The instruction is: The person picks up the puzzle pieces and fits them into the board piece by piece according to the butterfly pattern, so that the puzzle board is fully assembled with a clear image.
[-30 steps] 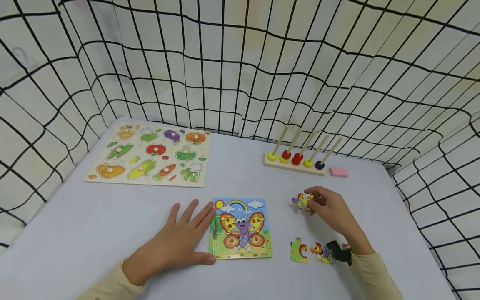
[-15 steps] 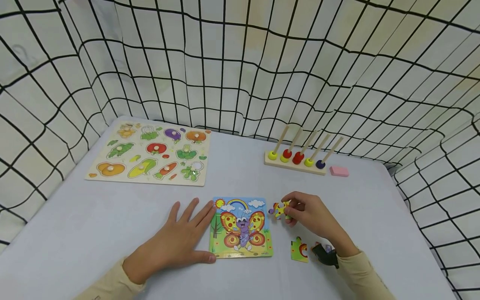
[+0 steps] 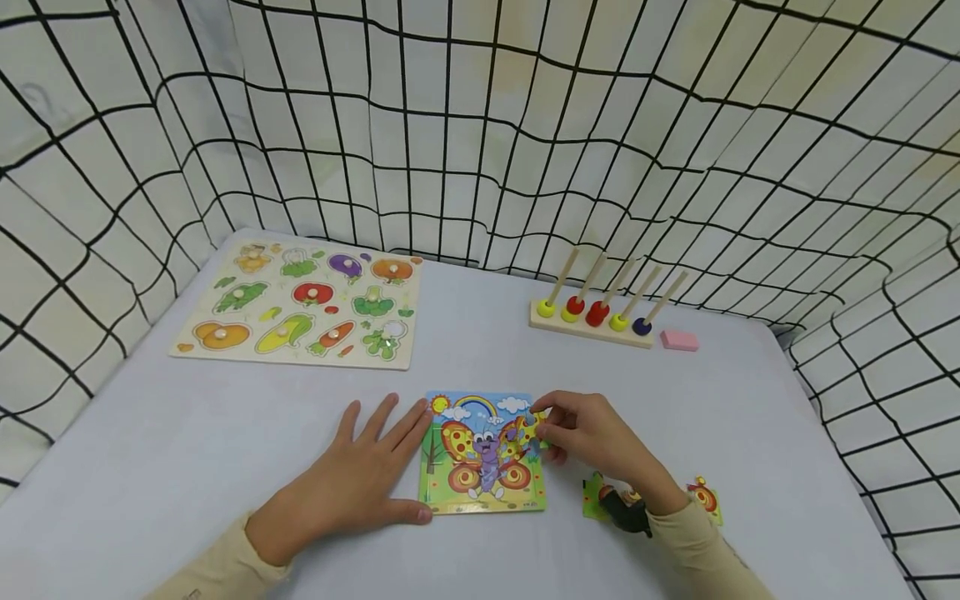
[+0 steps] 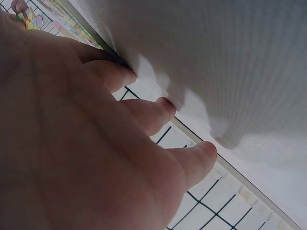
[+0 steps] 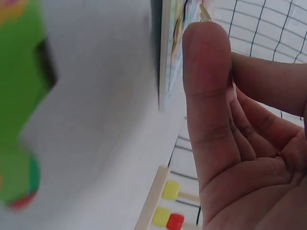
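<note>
The square butterfly puzzle board point(image 3: 483, 502) lies flat on the white table. Spread fingers of my left hand point(image 3: 360, 479) rest on the table, with the index finger and thumb touching the board's left edge. In the left wrist view, the fingertips point(image 4: 206, 149) press on the cloth. Over the board's right side, my right hand point(image 3: 596, 433) pinches a yellow-and-red jigsaw piece point(image 3: 528, 428) between thumb and fingers. Whether that piece touches the board is unclear. In the right wrist view, the thumb point(image 5: 207, 62) hides most of it.
Loose jigsaw pieces lie at the right: a green one point(image 3: 592, 498) partly under the black wrist camera point(image 3: 627, 513), and another point(image 3: 706, 498) beside the sleeve. Behind are a vegetable peg puzzle point(image 3: 352, 321), a bead stacker point(image 3: 588, 329) and a pink block point(image 3: 679, 340). Black netting surrounds the table.
My right hand has carried the jigsaw piece leftward, from the table right of the board to over the board's right side. The left hand has stayed in place.
</note>
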Demonstrator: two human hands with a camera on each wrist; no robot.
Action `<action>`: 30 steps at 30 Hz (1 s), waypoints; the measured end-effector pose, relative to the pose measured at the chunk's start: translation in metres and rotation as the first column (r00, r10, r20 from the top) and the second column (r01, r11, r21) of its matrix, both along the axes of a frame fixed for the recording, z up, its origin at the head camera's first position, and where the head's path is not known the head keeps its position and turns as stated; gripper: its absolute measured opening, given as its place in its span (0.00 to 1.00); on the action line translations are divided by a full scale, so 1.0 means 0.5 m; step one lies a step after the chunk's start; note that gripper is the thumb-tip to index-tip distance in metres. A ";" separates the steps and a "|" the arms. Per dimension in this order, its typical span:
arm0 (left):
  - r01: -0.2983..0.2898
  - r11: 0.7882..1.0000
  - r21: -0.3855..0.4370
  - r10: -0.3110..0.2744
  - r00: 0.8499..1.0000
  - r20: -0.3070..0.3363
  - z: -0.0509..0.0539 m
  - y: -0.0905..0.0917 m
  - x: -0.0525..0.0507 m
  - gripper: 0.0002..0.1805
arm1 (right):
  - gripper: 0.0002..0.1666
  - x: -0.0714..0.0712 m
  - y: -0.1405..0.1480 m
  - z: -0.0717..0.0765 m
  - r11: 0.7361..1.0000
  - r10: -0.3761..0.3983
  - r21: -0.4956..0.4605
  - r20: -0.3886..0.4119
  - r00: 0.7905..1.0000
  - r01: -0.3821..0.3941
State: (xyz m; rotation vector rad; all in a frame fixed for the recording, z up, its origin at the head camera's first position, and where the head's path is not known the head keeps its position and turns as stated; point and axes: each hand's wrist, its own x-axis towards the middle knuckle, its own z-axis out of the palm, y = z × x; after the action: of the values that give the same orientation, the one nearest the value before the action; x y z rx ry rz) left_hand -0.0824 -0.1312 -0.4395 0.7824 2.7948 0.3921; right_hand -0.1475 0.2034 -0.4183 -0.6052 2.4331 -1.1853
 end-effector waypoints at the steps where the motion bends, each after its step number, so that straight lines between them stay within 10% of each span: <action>1: 0.001 1.000 0.001 -0.001 1.000 -0.002 0.000 0.000 0.000 0.66 | 0.14 0.000 -0.005 0.000 1.000 0.008 -0.003 0.004 1.000 -0.008; 30: -0.003 1.000 -0.011 0.003 1.000 0.010 0.003 0.001 -0.002 0.67 | 0.09 0.007 -0.074 -0.010 0.996 0.034 0.083 -0.004 0.999 -0.033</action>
State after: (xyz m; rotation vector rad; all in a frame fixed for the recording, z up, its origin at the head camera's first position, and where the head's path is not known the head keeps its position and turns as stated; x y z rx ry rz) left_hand -0.0833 -0.1307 -0.4380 0.7718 2.7865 0.3794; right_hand -0.1438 0.1666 -0.4232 -0.6224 2.4527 -1.0651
